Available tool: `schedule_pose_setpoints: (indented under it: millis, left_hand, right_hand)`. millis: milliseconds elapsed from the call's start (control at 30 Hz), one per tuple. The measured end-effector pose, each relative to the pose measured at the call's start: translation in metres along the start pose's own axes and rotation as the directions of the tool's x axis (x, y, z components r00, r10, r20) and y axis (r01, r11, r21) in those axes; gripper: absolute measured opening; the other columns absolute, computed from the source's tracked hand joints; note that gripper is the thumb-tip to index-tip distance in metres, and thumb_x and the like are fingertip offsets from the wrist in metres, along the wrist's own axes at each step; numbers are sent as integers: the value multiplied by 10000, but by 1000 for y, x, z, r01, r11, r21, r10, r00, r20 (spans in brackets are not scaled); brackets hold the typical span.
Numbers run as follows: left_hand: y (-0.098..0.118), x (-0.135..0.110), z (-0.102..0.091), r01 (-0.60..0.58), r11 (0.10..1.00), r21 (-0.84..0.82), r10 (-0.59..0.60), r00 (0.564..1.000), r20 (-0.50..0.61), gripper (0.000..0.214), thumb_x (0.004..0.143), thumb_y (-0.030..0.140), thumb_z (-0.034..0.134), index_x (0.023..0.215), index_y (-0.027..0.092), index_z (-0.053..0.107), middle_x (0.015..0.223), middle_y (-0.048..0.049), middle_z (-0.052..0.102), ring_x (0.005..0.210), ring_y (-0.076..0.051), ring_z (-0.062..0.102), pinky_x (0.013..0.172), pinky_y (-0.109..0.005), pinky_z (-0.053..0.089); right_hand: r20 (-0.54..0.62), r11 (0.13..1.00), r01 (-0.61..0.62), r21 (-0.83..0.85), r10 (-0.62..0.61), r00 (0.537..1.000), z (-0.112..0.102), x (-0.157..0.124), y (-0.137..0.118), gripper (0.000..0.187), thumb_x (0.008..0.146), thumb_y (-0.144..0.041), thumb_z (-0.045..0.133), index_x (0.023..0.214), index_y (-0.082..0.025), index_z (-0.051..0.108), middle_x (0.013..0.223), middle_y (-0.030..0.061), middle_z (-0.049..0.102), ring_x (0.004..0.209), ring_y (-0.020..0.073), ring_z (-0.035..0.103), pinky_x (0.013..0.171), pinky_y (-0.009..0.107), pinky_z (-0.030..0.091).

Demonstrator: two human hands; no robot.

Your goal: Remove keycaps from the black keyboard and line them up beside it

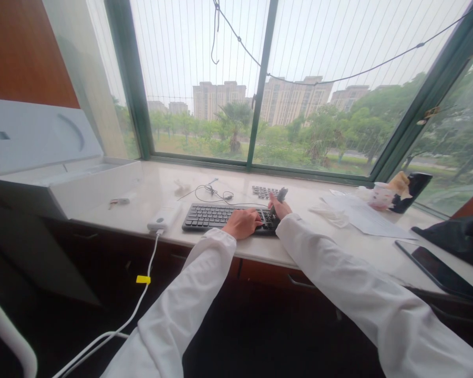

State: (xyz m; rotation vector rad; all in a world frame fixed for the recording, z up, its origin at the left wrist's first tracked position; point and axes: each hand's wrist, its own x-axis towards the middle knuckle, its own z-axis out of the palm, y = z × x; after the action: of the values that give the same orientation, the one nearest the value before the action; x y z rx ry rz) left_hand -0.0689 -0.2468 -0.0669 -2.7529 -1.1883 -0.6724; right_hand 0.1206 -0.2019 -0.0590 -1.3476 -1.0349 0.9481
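Observation:
A black keyboard (213, 215) lies along the front of the white counter. My left hand (241, 223) rests on its right half, fingers curled together against the keys; the fingertips are partly hidden. Over the number-pad end, my right hand (280, 208) is closed around a dark hand-held tool (283, 193), held upright and tilted. Its lower end meets the keys, and its exact kind is unclear. Right behind the keyboard, loose dark keycaps (261, 192) are laid out in rows. A thin black cable (212, 190) with a plug lies coiled behind the left half.
Left of the keyboard sits a white power strip (163, 218) with a white cord (152, 262) hanging off the edge. An open white box (94, 181) stands farther left. To the right are paper sheets (368, 215), a cup (380, 196), a phone (437, 265) and a black bag (461, 239).

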Motion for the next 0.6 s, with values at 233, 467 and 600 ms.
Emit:
schedule_pose_setpoints:
  millis: [233,467,600]
  left_hand:
    - [-1,-1,0,-1,1000,2,1,1000,-3,266,918,426,481,973,240,662,1052,-33,655,877,-214,650,729,-313,460]
    - [0,-2,-4,-11,1000,-3,11,1000,-18,246,908,413,502,974,242,666,1039,-24,665,840,-200,647,736,-304,459]
    - [1,-2,-5,-18,1000,16,18,1000,-16,258,901,418,510,996,250,682,1062,-27,664,849,-198,644,730,-293,459]
  right_hand:
    - [-33,909,-39,-415,28,999,-16,-16,-5,582,776,-709,520,578,-175,640,390,15,500,324,104,423,351,246,326]
    - [-50,897,-105,-429,93,994,-20,-44,-9,525,785,-660,557,783,-152,691,521,30,597,416,131,583,363,215,360]
    - [-101,910,-38,-412,-5,995,-17,-64,-6,466,783,-630,575,778,-178,688,531,20,612,443,135,607,395,208,409]
